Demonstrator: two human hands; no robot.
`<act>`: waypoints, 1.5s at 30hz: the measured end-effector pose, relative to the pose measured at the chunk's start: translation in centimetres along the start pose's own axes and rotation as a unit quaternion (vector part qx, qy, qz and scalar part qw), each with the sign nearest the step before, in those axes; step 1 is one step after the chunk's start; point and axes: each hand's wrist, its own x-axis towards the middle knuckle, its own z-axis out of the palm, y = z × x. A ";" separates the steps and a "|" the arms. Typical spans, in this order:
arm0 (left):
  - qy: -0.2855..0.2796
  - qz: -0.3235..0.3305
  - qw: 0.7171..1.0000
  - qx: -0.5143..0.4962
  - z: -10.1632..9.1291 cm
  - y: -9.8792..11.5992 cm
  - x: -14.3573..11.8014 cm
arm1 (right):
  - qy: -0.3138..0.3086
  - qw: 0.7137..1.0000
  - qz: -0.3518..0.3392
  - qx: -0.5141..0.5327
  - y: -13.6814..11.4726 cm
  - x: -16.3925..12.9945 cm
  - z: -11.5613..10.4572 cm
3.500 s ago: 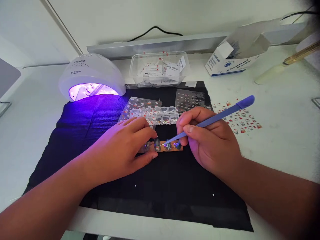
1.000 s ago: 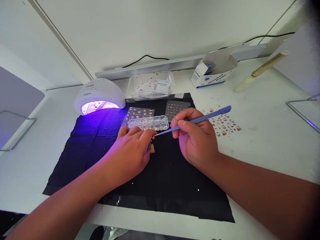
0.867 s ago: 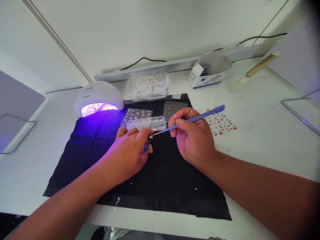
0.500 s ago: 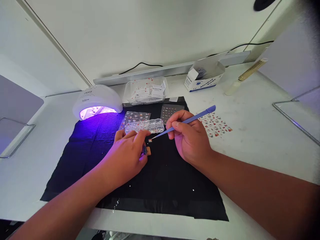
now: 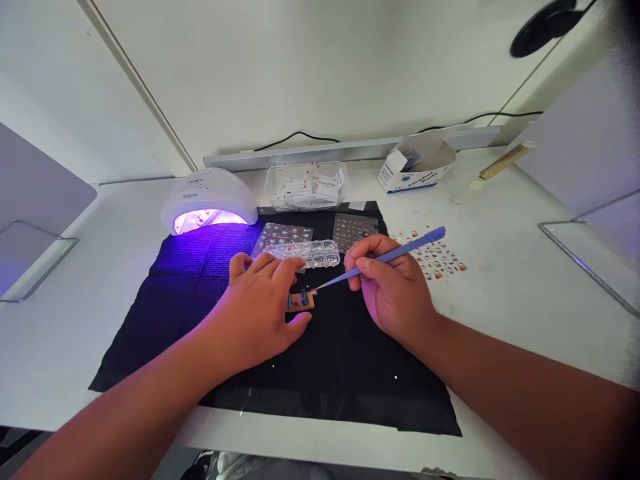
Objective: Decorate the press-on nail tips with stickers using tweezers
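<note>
1. small tan strip [image 5: 303, 301] lies flat on the black mat [image 5: 200, 287], about mid-mat. it carries dark glossy nail tips; only its right end shows, the rest is under the left hand.
2. blue tweezers [image 5: 387, 255]: long, slim, matte plastic look, flat rounded rear end, tapering to a fine point. the point sits right at the strip's right end, with a tiny pale-and-red piece at it; too small to tell if it is pinched.
3. left hand [image 5: 260, 313]: palm down on the mat, forearm coming in from lower left. fingers spread forward over the strip, thumb tucked under its near edge. grip is a light pinch/hold-down on the strip, fingers mostly extended.
4. right hand [image 5: 395, 293]: forearm from lower right, fingers curled. thumb and forefinger closed on the tweezers mid-shaft, pen style, rear end angled up and to the right.
5. mat: thin black sheet, fine ribbed texture, a few tiny pale specks on it, near edge reaching the front edge of the white table [image 5: 500, 300].
6. clear bead box [image 5: 305, 251]: hard plastic, small compartments in rows, just beyond the left fingers, overlapping a sticker sheet [image 5: 283, 235].
7. second sticker sheet [image 5: 354, 229] sits behind the right hand; a third [image 5: 440, 257] lies on the bare table to the right.
8. white domed uv lamp [image 5: 210, 200] at the mat's back left, lit violet inside.
9. clear tub [image 5: 307, 187] of pad sachets and an open cardboard box [image 5: 417, 167] stand at the back.
</note>
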 end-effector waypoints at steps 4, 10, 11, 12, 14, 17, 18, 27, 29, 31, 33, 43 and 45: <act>0.000 0.021 1.000 -0.012 -1.0 -0.8 -0.4 | -0.019 0.999 -0.003 -0.025 -1.6 -0.2 0.6; 0.001 0.048 0.998 -0.036 -0.7 -1.4 -0.2 | -0.064 0.997 -0.017 -0.029 -1.2 -0.4 0.3; -0.003 0.047 0.998 -0.038 -0.6 -1.5 -0.1 | -0.065 0.997 -0.011 -0.026 -0.8 -0.4 0.1; -0.008 0.045 0.998 -0.038 -0.5 -1.6 0.0 | -0.068 0.997 -0.004 -0.024 -0.4 -0.4 -0.1; -0.013 0.046 0.998 -0.038 -0.2 -1.7 0.1 | -0.070 0.997 0.012 -0.019 0.3 -0.2 -0.5; -0.010 0.046 0.998 -0.040 0.0 -1.9 0.2 | -0.079 0.996 0.034 -0.016 0.8 -0.1 -0.7; -0.007 0.048 0.998 -0.042 0.0 -1.9 0.2 | -0.083 0.996 0.040 -0.018 0.8 -0.1 -0.7; -0.003 0.075 0.995 -0.058 0.3 -1.7 0.1 | -0.099 0.992 0.053 -0.054 0.5 -0.3 -0.7; -0.001 0.081 0.995 -0.059 0.4 -1.7 0.0 | -0.099 0.992 0.062 -0.055 0.5 -0.3 -0.7; 0.004 0.082 0.995 -0.059 0.4 -1.7 0.1 | -0.101 0.991 0.069 -0.056 0.4 -0.3 -0.7; 0.007 0.083 0.995 -0.058 0.4 -1.7 0.2 | -0.105 0.990 0.070 -0.061 0.4 -0.2 -0.8; 0.015 0.089 0.995 -0.046 0.6 -1.7 0.3 | -0.120 0.988 0.073 -0.071 0.7 -0.3 -1.3; 0.017 0.088 0.995 -0.045 0.6 -1.7 0.4 | -0.116 0.988 0.079 -0.067 0.6 -0.3 -1.3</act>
